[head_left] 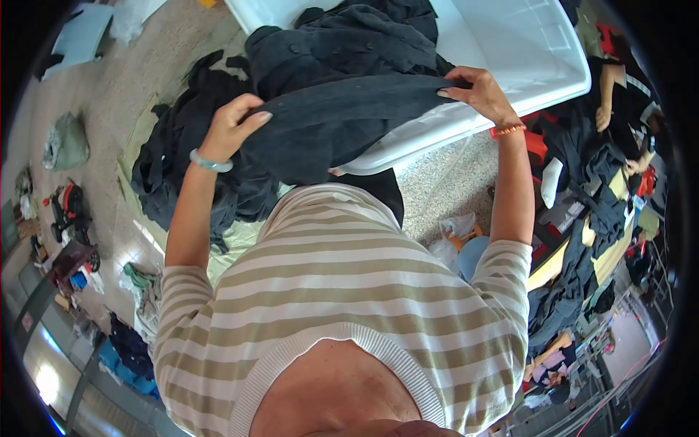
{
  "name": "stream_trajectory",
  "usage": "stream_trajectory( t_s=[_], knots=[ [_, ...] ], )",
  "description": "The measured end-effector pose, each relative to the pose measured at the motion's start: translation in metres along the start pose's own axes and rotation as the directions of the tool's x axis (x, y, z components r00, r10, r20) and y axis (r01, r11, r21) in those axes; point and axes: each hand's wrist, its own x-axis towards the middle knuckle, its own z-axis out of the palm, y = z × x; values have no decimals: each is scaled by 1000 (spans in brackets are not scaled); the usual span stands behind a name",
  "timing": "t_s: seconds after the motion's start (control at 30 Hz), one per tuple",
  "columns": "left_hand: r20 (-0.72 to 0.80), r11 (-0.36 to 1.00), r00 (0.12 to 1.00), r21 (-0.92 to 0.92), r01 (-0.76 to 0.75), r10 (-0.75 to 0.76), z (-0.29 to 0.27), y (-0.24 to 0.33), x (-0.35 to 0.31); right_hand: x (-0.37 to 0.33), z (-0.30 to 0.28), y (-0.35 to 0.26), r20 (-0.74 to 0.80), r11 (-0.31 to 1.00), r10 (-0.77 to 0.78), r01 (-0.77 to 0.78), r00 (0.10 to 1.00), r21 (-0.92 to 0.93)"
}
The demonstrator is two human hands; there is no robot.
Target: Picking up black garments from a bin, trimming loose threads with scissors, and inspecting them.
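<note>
A black garment (349,102) is stretched between my two hands, over the near edge of a white plastic tub (502,80). My left hand (231,130) pinches its left end between thumb and fingers. At the other end my right hand (477,93) grips the cloth in the same way. The stretched part looks like a waistband or hem, but I cannot tell which. Below it the cloth hangs down over the tub's rim. More black clothing (364,29) with buttons lies in the tub behind it.
A heap of black garments (196,153) lies on a pale sheet left of the tub. Other people work at the right among dark garments (582,182). A grey-green sack (67,142) stands on the floor at left. A plastic bag (444,244) lies below the tub.
</note>
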Motion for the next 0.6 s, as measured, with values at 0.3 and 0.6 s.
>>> stream_trajectory(
  t_s=[0.3, 0.6],
  knots=[
    [-82, 997, 994, -44, 69, -72, -33, -13, -6, 10, 21, 59, 52, 950, 160, -168, 986, 263],
    [227, 966, 952, -111, 234, -205, -18, 1, 4, -4, -9, 104, -229, 838, 296, -137, 927, 529]
  ],
)
